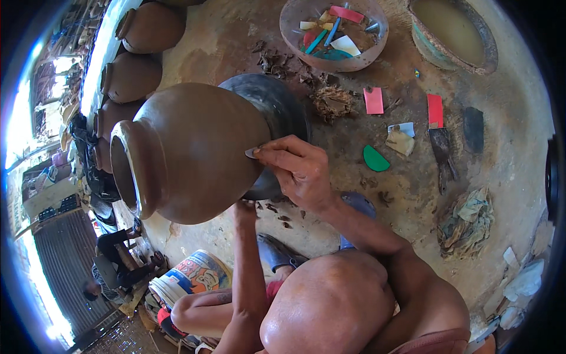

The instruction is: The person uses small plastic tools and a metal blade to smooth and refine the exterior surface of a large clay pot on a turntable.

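A large round brown clay pot point(200, 147) lies tilted, its wide mouth facing left and its base against a dark rounded support point(274, 109). My right hand point(298, 168) pinches a small thin pale scraper point(252, 153) and holds its edge against the side of the pot near the base. Below the pot is my left hand point(244, 209), close to its underside. The fingers of that hand are mostly hidden, so I cannot tell whether they touch the pot.
Several clay pots point(154, 28) line the far left. A clear bowl point(286, 32) of tools and a basin point(492, 53) of murky water stand at the back. Scraper pieces, a green half-disc point(375, 158) and a crumpled cloth point(467, 224) lie right. A bucket point(197, 274) stands lower left.
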Motion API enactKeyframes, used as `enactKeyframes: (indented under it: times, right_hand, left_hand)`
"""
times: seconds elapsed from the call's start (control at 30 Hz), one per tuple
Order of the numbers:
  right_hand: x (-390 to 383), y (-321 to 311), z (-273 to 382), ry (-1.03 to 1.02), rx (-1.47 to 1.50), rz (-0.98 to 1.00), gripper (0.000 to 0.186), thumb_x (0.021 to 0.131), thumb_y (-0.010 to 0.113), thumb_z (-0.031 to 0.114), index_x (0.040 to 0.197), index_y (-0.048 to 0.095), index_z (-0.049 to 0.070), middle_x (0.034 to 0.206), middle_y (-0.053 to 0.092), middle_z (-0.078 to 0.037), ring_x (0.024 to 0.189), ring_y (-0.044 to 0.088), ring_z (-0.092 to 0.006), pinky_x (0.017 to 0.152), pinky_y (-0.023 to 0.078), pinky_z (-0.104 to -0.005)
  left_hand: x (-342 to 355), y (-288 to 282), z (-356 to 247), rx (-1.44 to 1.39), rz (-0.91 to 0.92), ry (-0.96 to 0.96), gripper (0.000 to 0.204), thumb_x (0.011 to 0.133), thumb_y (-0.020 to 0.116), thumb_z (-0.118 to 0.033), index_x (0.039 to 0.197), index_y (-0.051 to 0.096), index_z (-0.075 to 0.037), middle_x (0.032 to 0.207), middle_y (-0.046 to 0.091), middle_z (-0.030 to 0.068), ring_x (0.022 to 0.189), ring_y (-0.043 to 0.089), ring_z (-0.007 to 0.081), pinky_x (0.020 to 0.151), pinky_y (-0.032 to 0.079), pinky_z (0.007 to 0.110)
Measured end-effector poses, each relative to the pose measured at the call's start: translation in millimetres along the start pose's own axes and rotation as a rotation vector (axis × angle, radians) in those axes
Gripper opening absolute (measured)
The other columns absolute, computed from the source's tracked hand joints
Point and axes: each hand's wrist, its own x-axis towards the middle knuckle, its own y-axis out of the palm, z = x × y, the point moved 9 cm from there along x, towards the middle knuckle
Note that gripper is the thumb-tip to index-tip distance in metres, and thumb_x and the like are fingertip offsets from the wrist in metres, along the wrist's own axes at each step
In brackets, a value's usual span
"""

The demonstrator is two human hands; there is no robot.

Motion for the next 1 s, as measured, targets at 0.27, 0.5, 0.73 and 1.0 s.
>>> enactKeyframes:
  times: [0.27, 0.5, 0.73, 1.0]
  right_hand:
    - [-10, -11, -29, 0.057, -0.012, -0.012, 0.031, 0.080, 0.070, -0.016, 0.104, 0.077, 0.002, 0.097, 0.073, -0.012, 0.082, 0.074, -0.0232, 0.071, 0.062, -0.0295]
    - [-10, 2, -31, 0.086, -0.005, -0.017, 0.031, 0.080, 0.069, -0.017, 0.104, 0.077, 0.002, 0.097, 0.073, -0.012, 0.083, 0.075, -0.0229, 0.071, 0.062, -0.0308]
    - [-11, -12, -40, 0.095, -0.018, -0.027, 0.031, 0.080, 0.070, -0.016, 0.103, 0.077, 0.002, 0.098, 0.074, -0.013, 0.083, 0.075, -0.0250, 0.071, 0.061, -0.0317]
    - [-8, 5, -31, 0.062, -0.016, -0.026, 0.036, 0.078, 0.064, -0.017, 0.105, 0.077, 0.004, 0.099, 0.073, -0.013, 0.085, 0.074, -0.0272, 0.071, 0.060, -0.0337]
  left_hand:
    - [-89, 103, 89, -0.049, 0.039, -0.448, 0.063, 0.101, 0.046, -0.062, 0.148, 0.044, -0.020, 0.141, 0.054, 0.0066, 0.129, 0.054, 0.0259, 0.099, 0.052, 0.043]
    - [-25, 40, 28, -0.192, -0.233, -0.117, 0.060, 0.103, 0.046, -0.060, 0.147, 0.043, -0.020, 0.143, 0.050, 0.0114, 0.126, 0.053, 0.0267, 0.099, 0.051, 0.047]
    - [-64, 73, 69, -0.077, -0.066, -0.400, 0.065, 0.098, 0.053, -0.063, 0.146, 0.047, -0.020, 0.146, 0.046, 0.0074, 0.128, 0.052, 0.0316, 0.102, 0.050, 0.050]
    - [-27, 16, 55, -0.237, -0.344, -0.083, 0.067, 0.095, 0.056, -0.068, 0.135, 0.053, -0.014, 0.133, 0.059, 0.0095, 0.113, 0.062, 0.0251, 0.092, 0.056, 0.043]
